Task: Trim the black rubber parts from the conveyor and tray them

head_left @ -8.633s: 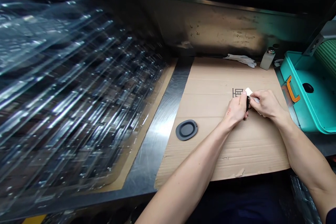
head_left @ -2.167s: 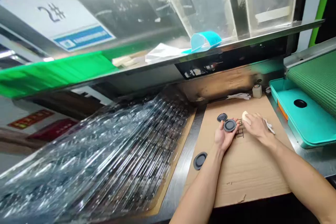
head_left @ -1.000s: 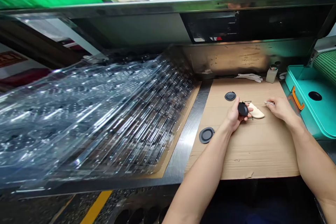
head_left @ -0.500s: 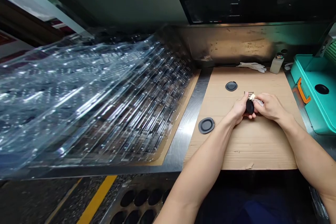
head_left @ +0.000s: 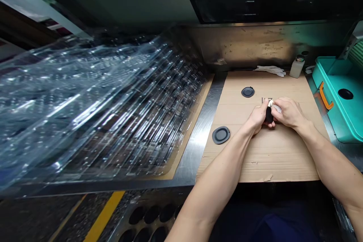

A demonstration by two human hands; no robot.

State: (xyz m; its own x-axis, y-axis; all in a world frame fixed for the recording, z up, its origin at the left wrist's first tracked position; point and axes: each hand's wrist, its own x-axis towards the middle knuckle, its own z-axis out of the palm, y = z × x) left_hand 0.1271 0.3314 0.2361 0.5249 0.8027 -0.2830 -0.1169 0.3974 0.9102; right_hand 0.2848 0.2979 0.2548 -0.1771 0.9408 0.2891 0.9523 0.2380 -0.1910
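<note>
Two hands of mine meet over the cardboard [head_left: 272, 159]: my left hand [head_left: 258, 116] is closed on a small black piece [head_left: 269, 115], and my right hand [head_left: 287, 112] pinches something white [head_left: 276, 108] against it. A grey disc [head_left: 221, 135] lies left of my left hand.

**Steel and shadow around the bench**

Here's the back wall, a metal panel [head_left: 241, 47] scuffed and spotted, catching a warm brownish glow that turns greenish toward the right. Above it, a broad black panel [head_left: 272, 0], glossy and faintly reflective, with a dull grey-green panel [head_left: 121, 3] beside it. Down on the steel worktop [head_left: 198, 132], light gleams off brushed metal! And lower left, there's the dark, speckled floor [head_left: 70, 202], cut by a bold yellow stripe [head_left: 104, 215].
</note>
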